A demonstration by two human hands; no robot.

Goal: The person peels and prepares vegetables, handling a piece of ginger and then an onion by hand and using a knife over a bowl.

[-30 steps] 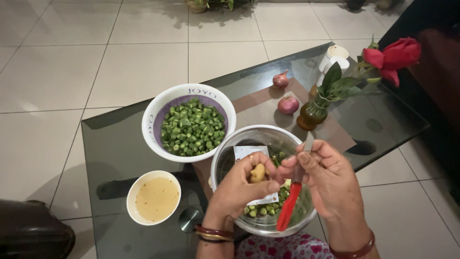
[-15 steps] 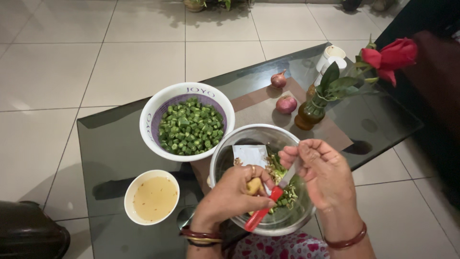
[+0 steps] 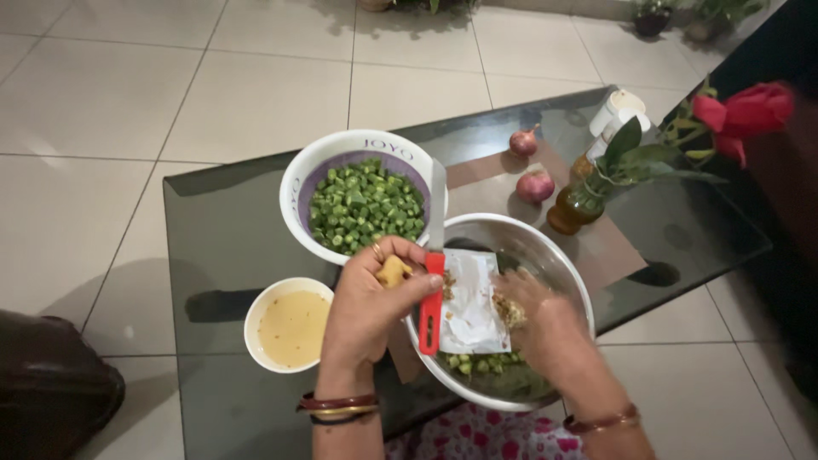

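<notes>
With the left hand (image 3: 366, 298) gripping the ginger piece (image 3: 393, 271) and red-handled knife (image 3: 432, 285) at the steel bowl (image 3: 545, 247) rim, keep the blade upright while the right hand (image 3: 541, 328) pinches peelings inside the bowl.

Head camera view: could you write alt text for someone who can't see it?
Left hand holds a ginger piece and a red-handled knife over a steel bowl, where the right hand gathers peelings; a white bowl of chopped okra sits behind.

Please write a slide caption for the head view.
Left hand grips ginger piece and red-handled knife; right hand reaches into steel bowl.
</notes>
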